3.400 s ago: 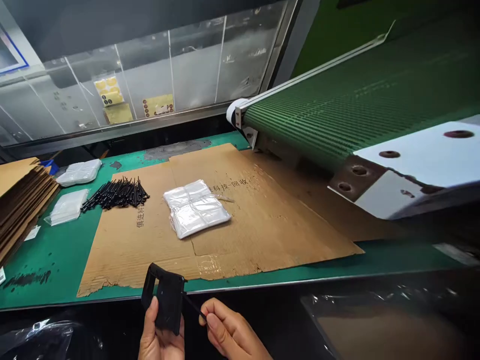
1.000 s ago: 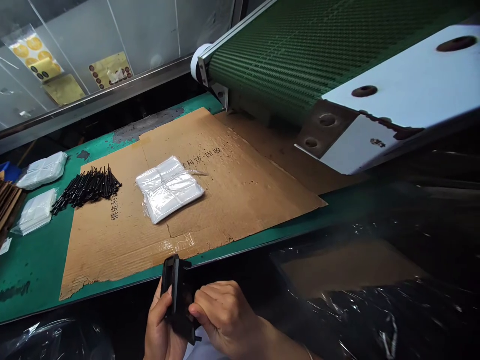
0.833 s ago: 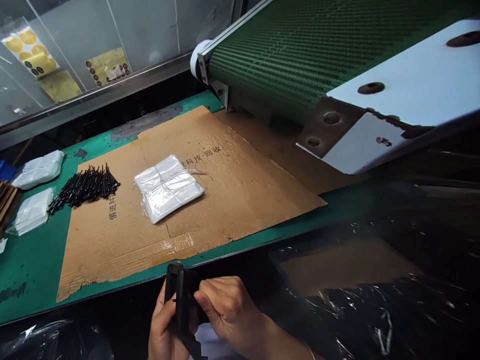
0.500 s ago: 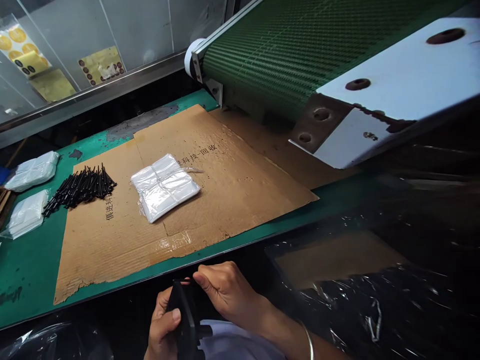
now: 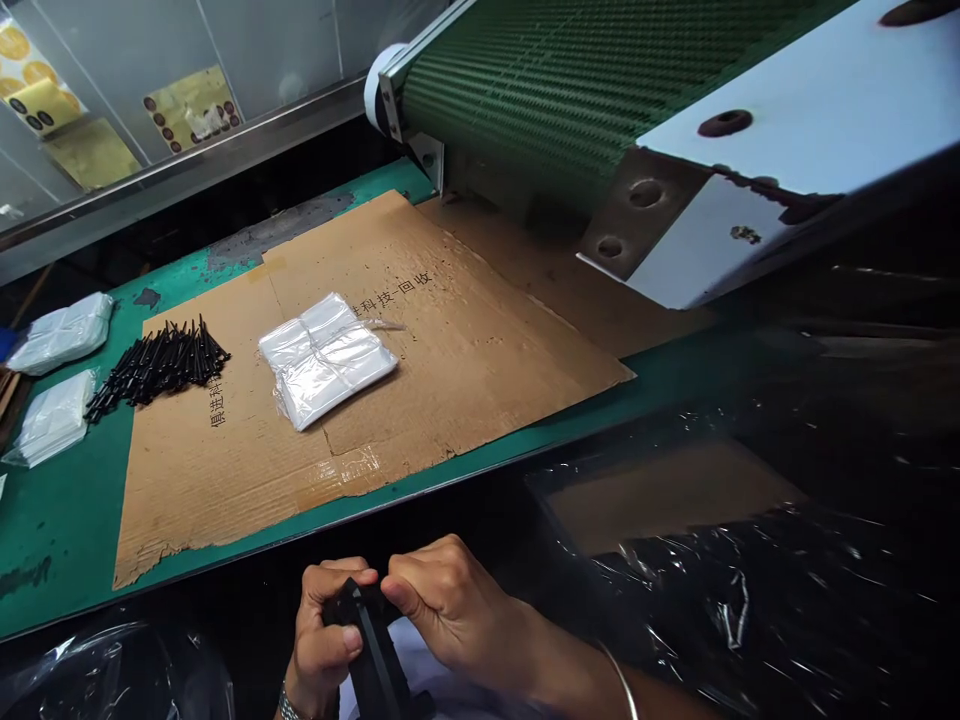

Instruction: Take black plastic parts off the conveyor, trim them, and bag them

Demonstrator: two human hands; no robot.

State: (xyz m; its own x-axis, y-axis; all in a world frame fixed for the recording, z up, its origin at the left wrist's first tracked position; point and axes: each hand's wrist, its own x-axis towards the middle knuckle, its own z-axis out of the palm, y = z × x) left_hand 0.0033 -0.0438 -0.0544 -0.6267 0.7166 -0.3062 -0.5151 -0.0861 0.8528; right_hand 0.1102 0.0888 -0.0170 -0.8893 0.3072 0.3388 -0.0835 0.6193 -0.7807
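Observation:
At the bottom of the view, in front of the bench edge, my left hand (image 5: 319,635) is wrapped around a black plastic part (image 5: 375,660), with the thumb across its near face. The part is long and dark, with a projecting piece low on its right side. Close by its upper end is my right hand (image 5: 457,610), fingers curled and the thumb pressed against them. Whatever that pinch holds, if anything, is hidden. On the cardboard beyond lies a tied stack of clear plastic bags (image 5: 326,360). A heap of thin black pins (image 5: 161,365) rests left of it.
A flat cardboard sheet (image 5: 247,480) covers much of the green bench (image 5: 60,520). More bag bundles (image 5: 64,330) lie at the left. A green conveyor belt (image 5: 525,90) with a white side frame (image 5: 750,160) overhangs the right. Clear plastic sheeting (image 5: 750,580) fills the lower right.
The black part has turned in my left hand, and my left fingers now reach over its top. Both hands sit slightly lower. The bench scene has shifted a little upward with the camera.

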